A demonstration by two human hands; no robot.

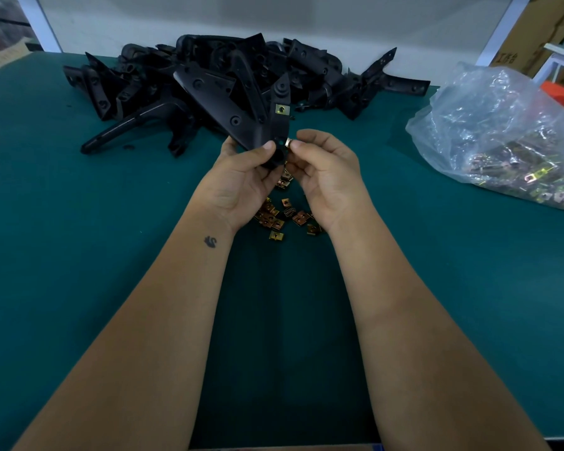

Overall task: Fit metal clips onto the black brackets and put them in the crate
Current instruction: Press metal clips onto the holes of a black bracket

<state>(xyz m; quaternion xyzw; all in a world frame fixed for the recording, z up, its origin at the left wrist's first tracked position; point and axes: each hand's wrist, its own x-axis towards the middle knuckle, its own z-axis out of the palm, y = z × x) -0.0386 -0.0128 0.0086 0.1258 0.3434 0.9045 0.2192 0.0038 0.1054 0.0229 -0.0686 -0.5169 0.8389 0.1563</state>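
A black, roughly triangular plastic bracket [241,109] is held up above a green-covered worktable [79,255], its narrow lower end gripped by the left hand [241,177], whose thumb is pressed across the front face. One brass-coloured metal clip [282,110] is already seated on the bracket's right edge, partway up. A second small brass-coloured clip [288,142] is pinched between thumb and forefinger of the right hand [326,170] and is held against the bracket's lower right edge, just beside the left thumb; whether it is fully seated cannot be told.

Directly beneath the two hands, a scatter of loose brass-coloured square clips [282,216] is spread on the table surface, partly hidden by the wrists. Behind the held bracket, a heap of matching black plastic brackets [209,79] is piled along the far edge of the table, against a pale wall.

To the right, a crumpled clear plastic bag [495,131] filled with more clips is lying on the table, well apart from the hands. Beyond it, brown cardboard boxes [534,30] and an orange object [559,92] are seen at the frame's upper right corner. A small dark tattoo [210,240] is visible on the left forearm.
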